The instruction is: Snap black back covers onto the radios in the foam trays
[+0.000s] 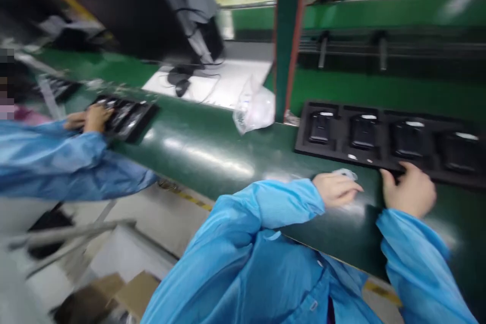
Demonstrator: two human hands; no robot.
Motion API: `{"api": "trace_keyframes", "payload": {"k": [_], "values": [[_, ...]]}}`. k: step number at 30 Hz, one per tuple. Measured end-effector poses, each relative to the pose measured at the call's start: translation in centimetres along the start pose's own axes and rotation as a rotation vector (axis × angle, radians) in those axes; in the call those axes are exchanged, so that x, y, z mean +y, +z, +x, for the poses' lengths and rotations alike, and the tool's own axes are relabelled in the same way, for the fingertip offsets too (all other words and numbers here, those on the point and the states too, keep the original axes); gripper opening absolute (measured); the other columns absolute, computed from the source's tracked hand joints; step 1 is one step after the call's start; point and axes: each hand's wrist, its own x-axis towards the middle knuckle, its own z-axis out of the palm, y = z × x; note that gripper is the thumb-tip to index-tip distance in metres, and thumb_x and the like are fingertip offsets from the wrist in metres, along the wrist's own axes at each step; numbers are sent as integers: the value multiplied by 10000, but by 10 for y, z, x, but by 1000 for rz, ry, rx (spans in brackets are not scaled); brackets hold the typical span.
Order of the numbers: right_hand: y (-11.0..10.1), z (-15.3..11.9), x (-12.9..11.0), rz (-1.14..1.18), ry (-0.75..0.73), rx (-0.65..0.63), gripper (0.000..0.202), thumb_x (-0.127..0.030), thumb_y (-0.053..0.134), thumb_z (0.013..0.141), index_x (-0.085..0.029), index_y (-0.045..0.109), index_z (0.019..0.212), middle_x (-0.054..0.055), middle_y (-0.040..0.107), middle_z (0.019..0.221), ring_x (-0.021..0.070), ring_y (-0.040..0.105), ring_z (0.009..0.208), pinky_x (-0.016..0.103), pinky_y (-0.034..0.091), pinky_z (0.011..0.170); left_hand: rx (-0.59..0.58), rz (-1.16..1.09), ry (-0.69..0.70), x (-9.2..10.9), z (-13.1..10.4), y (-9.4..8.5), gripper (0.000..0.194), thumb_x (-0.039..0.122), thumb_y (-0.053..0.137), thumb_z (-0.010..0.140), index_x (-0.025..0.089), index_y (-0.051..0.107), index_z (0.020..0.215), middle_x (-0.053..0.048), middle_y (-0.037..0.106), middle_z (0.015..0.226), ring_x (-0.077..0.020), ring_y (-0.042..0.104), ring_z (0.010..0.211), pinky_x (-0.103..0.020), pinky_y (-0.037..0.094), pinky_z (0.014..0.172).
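At the right of the head view, a long black tray (pixel 343 158) lies on the green bench with several dark, box-like devices (pixel 363 131) in its compartments, a white strip at the top of each. My right hand (pixel 409 190) is at the tray's front edge, thumb and curled index finger apart on the rim. My left hand (pixel 337 190) hovers or rests just in front of the tray, its fingers stretched to the right and holding nothing I can see. Close behind its knuckles is a small whitish, translucent object (pixel 346 173), partly hidden and blurred.
A crumpled clear plastic bag (pixel 255 106) lies by a green post (pixel 286 40). Farther left stand a monitor (pixel 138 17) and a mouse (pixel 182 87). A co-worker's hands (pixel 94 117) are on another black tray (pixel 131 121). Cardboard (pixel 136 293) lies below the bench.
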Motion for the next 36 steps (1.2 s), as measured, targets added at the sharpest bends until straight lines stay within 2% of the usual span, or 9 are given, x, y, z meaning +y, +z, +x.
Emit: {"api": "trace_keyframes", "payload": {"k": [1, 3, 5, 8, 11, 14, 26, 36], "values": [[-2, 1, -5, -36, 2, -9, 597, -586, 439, 854, -191, 602, 1271, 249, 601, 865, 379, 543, 923, 508, 324, 725, -6, -24, -13, 1, -2, -3, 232, 257, 531, 899, 206, 718, 1026, -15, 744, 943, -129, 691, 921, -228, 543, 869], [-8, 0, -9, -103, 1, -33, 543, -528, 460, 874, -159, 603, 1247, 219, 624, 969, 329, 560, 941, 466, 385, 790, -26, -80, -44, 4, -5, -8, 245, 213, 489, 908, 185, 707, 1016, -29, 744, 967, -144, 685, 932, -256, 536, 877], [-13, 0, -8, -163, -3, -61, 484, -486, 490, 892, -181, 588, 1255, 177, 626, 1068, 285, 559, 1004, 411, 410, 853, -64, -132, -80, 4, -2, -9, 265, 202, 446, 926, 184, 698, 1005, -40, 739, 972, -148, 679, 918, -266, 526, 849], [-12, 5, 0, -234, 4, -87, 479, -512, 502, 908, -238, 552, 1298, 115, 612, 1124, 234, 553, 1018, 344, 421, 878, -173, -158, -108, -3, 11, -3, 238, 254, 474, 929, 216, 702, 988, -23, 734, 933, -151, 666, 806, -258, 492, 711], [-6, 8, 8, -258, 16, -93, 520, -560, 482, 914, -258, 517, 1337, 90, 595, 1126, 221, 541, 1011, 329, 423, 873, -269, -109, -106, -5, 22, 2, 221, 294, 506, 914, 244, 712, 976, -9, 722, 896, -164, 649, 782, -254, 432, 643], [-3, 5, 9, -244, 11, -82, 532, -549, 462, 930, -246, 487, 1367, 92, 582, 1120, 225, 522, 1014, 344, 416, 880, -319, -46, -120, -2, 22, 0, 230, 319, 502, 915, 263, 713, 987, 2, 714, 893, -157, 642, 795, -240, 409, 641], [3, 2, 13, -202, 7, -57, 465, -464, 470, 949, -247, 475, 1361, 81, 565, 1090, 223, 503, 989, 360, 399, 873, -368, 4, -176, 1, 22, -3, 224, 348, 496, 923, 296, 695, 1009, 41, 679, 831, -126, 631, 788, -221, 407, 657], [2, 2, 13, -196, 7, -58, 471, -474, 454, 954, -245, 477, 1364, 80, 568, 1097, 225, 504, 1007, 364, 401, 882, -365, -2, -176, 3, 23, -4, 250, 346, 482, 920, 275, 705, 1009, 20, 670, 808, -137, 623, 774, -229, 409, 656]]}}
